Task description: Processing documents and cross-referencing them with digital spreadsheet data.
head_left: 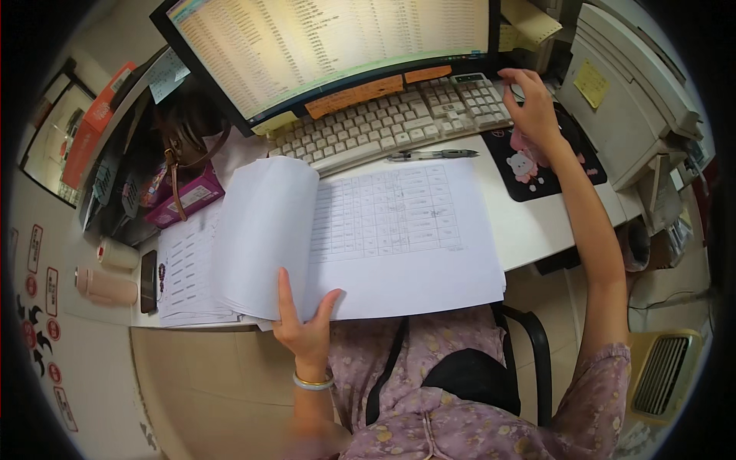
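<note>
A stack of white sheets (406,284) with a printed table lies in front of me. Its upper pages (261,222) are turned back to the left in a curl. My left hand (303,333) is at the front edge of the stack, index finger straight against the curled pages and thumb spread apart on the table sheet; its other fingers are mostly hidden. My right hand (535,111) is raised beside the number pad of the off-white keyboard (383,126), fingers bent and apart, nothing visible in them. A pen (433,155) lies between the keyboard and the sheets.
A monitor (330,54) stands behind the keyboard. Beneath my right forearm is a black mouse pad (529,180), beside a printer-like machine (629,100). To the left are more papers (188,268), a phone (149,281), a pink bottle (103,285), a purple box (192,195) and a brown bag (184,142).
</note>
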Available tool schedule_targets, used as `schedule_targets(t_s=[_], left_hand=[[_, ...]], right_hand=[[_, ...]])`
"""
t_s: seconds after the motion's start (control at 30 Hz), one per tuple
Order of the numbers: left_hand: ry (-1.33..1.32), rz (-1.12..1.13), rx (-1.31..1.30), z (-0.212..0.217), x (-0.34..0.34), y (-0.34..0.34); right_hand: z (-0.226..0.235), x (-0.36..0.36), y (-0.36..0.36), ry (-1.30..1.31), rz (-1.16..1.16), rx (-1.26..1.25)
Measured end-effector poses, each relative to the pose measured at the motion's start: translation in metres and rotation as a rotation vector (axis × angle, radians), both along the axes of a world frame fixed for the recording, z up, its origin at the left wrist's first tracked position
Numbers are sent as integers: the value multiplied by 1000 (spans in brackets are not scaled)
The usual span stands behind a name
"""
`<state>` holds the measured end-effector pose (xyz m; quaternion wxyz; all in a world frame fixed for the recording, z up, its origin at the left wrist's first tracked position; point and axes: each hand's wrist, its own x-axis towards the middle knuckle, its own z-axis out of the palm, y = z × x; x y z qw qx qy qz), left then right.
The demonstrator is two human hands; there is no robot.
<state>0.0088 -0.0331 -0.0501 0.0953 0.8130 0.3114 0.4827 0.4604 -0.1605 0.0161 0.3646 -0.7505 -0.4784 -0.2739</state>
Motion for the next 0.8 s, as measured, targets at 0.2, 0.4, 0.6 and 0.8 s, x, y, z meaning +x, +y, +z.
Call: schedule_targets(t_s=[0.2,0.4,0.6,0.8], left_hand=[[39,27,78,6,0,0],[32,17,71,5,1,1],[17,10,17,-1,-2,3],[53,4,44,4,3,3]], right_hand=[[-16,-12,-1,80,45,-3],[-18,-14,-5,258,61,-39],[-23,-12,1,277,128,-23],[-18,-11,-5,278,89,16]])
